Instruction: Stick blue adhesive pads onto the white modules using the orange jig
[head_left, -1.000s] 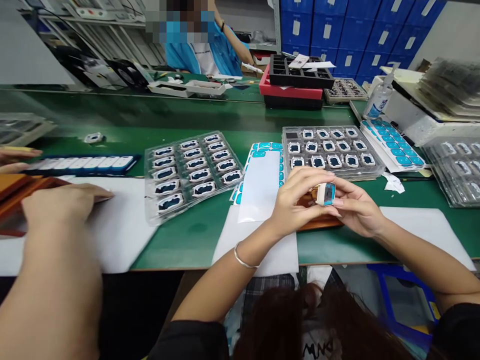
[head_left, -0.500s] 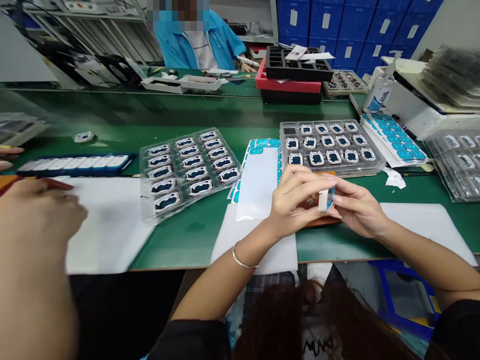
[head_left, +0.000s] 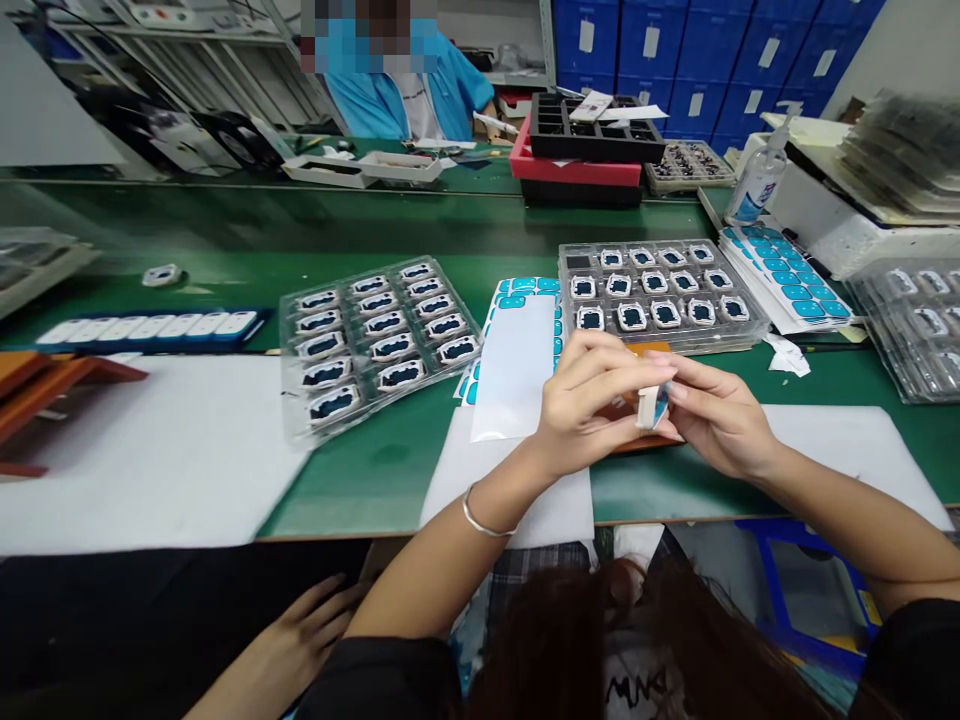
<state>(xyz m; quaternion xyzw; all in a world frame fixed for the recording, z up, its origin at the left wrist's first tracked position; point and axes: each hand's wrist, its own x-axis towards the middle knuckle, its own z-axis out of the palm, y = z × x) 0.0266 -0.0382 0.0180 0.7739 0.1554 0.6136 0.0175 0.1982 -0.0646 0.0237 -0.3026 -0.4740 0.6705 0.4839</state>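
My left hand (head_left: 589,400) grips a small white plastic housing (head_left: 646,408) by its sides, above the table's front part. On its right face is a blue film (head_left: 661,402), seen edge-on. The fingers of my right hand (head_left: 712,412) are closed at that blue side, pinching its edge. Behind and under my hands, an orange stand (head_left: 651,440) is partly hidden. Just beyond lies a clear tray (head_left: 757,338) of similar white housings with dark centres. Left of my left hand, a blank white sheet (head_left: 510,385) covers part of the blue sticker sheets (head_left: 517,285).
A second tray of housings (head_left: 375,395) lies to the left, near an orange stand (head_left: 67,385) on white foam. A neighbour's hand (head_left: 300,630) rests low at the left. More sticker sheets (head_left: 795,280), a sanitizer bottle (head_left: 757,185) and stacked trays (head_left: 911,340) stand at the right.
The neighbour's blurred arm at the left has withdrawn from the orange stand, and a hand now shows below the table edge. My hands keep their grip, with the housing turned very slightly.
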